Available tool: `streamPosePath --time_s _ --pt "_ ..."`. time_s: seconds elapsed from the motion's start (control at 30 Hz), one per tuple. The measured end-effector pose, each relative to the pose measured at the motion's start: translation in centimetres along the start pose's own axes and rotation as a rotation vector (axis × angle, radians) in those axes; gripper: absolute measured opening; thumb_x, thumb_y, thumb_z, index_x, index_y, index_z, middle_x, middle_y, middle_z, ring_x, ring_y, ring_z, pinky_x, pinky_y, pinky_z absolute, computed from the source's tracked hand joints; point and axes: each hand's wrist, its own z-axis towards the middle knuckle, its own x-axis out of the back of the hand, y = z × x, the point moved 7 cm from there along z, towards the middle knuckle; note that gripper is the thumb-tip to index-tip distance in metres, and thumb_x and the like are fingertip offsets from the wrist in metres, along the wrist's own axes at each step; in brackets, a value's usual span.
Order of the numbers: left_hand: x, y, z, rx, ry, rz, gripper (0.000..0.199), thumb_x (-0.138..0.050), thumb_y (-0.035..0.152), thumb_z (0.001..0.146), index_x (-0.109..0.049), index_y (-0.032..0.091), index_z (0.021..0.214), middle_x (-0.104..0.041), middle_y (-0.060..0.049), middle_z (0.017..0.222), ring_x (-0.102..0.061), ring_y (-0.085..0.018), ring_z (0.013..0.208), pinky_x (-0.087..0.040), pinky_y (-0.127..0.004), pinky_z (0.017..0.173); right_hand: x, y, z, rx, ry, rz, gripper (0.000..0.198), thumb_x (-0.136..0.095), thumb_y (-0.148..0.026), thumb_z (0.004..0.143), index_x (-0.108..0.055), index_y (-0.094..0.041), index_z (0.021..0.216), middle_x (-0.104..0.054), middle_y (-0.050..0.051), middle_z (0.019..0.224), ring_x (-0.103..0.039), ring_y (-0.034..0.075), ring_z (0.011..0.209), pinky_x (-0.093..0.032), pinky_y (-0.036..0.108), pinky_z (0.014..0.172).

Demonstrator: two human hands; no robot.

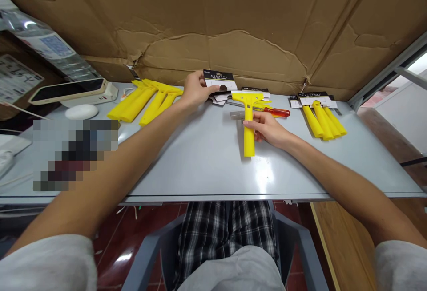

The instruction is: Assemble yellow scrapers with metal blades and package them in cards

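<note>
A yellow scraper (248, 133) stands upright over the table's middle, its wide head up, with my right hand (267, 130) closed around its handle. My left hand (197, 88) pinches a black-and-white header card (220, 79) by its left side, just left of the scraper's head. A dark metal strip runs between the card and the scraper head; what it belongs to is unclear. Behind my right hand lies a screwdriver (278, 112) with a red handle. A small clear plastic piece (236, 115) shows left of the scraper handle. More cards (260, 90) lie behind.
Several yellow scrapers (147, 99) lie to the left. Carded yellow scrapers (322, 117) are stacked at the right. A phone (68, 91) rests on a white stand, beside a white mouse-like object (82, 111) and a plastic bottle (50, 42). Cardboard (213, 15) walls the back.
</note>
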Motion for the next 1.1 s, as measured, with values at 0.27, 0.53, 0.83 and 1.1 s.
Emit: streamPosePath --time_s 0.27,0.53,0.83,1.1 --pt "-0.3 3.6 -9.6 0.087 -0.208 -0.281 0.048 -0.100 0.039 0.075 -0.075 0.024 0.112 -0.084 -0.012 0.129 -0.080 -0.030 0.108 -0.070 -0.036 0.071 0.5 0.0 0.2 -0.011 0.134 0.200 0.058 -0.100 -0.058 0.071 -0.059 -0.021 0.091 -0.057 -0.005 0.068 -0.049 0.008 0.052 -0.036 0.023 0.043" --pt "-1.9 2.3 -10.5 0.186 -0.375 -0.358 0.057 -0.106 0.041 0.069 -0.079 0.024 0.116 -0.084 -0.012 0.128 -0.078 -0.022 0.086 -0.067 -0.033 0.062 0.7 0.0 0.2 -0.063 0.128 0.232 0.061 -0.102 -0.054 0.069 -0.057 -0.022 0.095 -0.050 -0.006 0.068 -0.047 0.008 0.054 -0.033 0.023 0.045" --pt "-1.8 3.7 -11.2 0.144 -0.418 -0.323 0.047 -0.105 0.040 0.071 -0.080 0.024 0.108 -0.085 -0.011 0.115 -0.077 -0.024 0.082 -0.064 -0.037 0.060 5.2 -2.9 -1.2 0.172 0.608 0.198 0.061 -0.094 -0.062 0.078 -0.048 -0.025 0.095 -0.050 -0.003 0.073 -0.049 0.010 0.058 -0.037 0.027 0.048" --pt "-2.2 4.7 -12.3 0.059 -0.432 -0.247 0.037 -0.103 0.040 0.075 -0.080 0.024 0.101 -0.084 -0.010 0.106 -0.076 -0.023 0.078 -0.066 -0.039 0.064 7.3 -2.6 -1.1 0.137 0.694 0.198 0.065 -0.090 -0.074 0.081 -0.055 -0.024 0.102 -0.059 0.002 0.085 -0.067 0.016 0.078 -0.052 0.027 0.059"
